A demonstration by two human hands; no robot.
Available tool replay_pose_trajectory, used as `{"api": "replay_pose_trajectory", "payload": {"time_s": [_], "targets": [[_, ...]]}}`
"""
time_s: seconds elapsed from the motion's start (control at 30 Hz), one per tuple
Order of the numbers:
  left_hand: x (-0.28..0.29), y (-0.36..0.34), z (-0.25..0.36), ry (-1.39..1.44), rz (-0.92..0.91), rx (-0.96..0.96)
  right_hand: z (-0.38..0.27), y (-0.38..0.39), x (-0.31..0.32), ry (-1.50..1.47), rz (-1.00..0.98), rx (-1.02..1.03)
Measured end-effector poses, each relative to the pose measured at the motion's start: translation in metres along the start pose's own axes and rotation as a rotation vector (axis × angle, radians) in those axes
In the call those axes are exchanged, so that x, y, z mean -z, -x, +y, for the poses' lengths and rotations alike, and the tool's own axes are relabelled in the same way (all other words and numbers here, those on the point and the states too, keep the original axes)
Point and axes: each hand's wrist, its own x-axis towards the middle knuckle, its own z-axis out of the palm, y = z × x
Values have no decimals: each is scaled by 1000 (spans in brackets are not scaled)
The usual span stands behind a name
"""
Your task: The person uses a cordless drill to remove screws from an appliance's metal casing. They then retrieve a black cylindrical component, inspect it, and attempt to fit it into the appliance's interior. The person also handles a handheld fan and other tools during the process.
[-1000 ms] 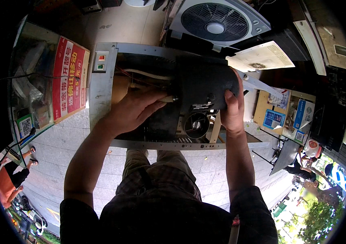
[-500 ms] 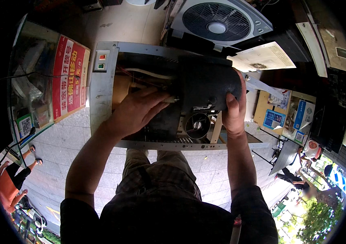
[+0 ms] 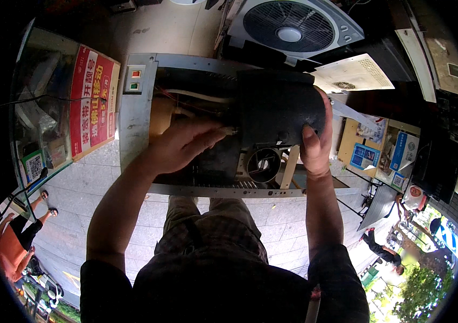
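An opened metal machine cabinet (image 3: 137, 124) lies in front of me, with a dark interior. My right hand (image 3: 317, 142) grips the right side of a rounded black cover (image 3: 277, 110), thumb on its near face and fingers round its edge. My left hand (image 3: 188, 142) reaches inside, thumb and fingers pinched at a small metal fitting (image 3: 232, 131) by the cover's left side; the fingertips partly hide it. A pale hose (image 3: 202, 96) and thin red wires run behind that hand, beside a tan rounded part (image 3: 160, 116). Below the cover sits a round black fan duct (image 3: 263, 164).
Two rocker switches (image 3: 135, 79) are on the cabinet's left end. A box fan (image 3: 289, 33) and a vented cream panel (image 3: 352, 75) lie beyond. A glass display case (image 3: 46, 107) with a red sign stands left, a wooden counter (image 3: 350, 142) right. People are farther off.
The black cover has shifted slightly right and tilted, my right hand moving with it. My left hand has flattened and its fingers have drawn closer together at the fitting.
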Motion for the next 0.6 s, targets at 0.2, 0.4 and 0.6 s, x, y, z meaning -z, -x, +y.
{"api": "replay_pose_trajectory", "payload": {"time_s": [0.2, 0.4, 0.6], "targets": [[6, -9, 13, -99, -9, -49, -1, 1, -3, 138, -67, 86], [7, 1, 27, 10, -25, 192, -2, 1, -4, 22, 7, 40], [4, 5, 13, -269, 105, -103, 1, -1, -9, -43, 45, -38]]}}
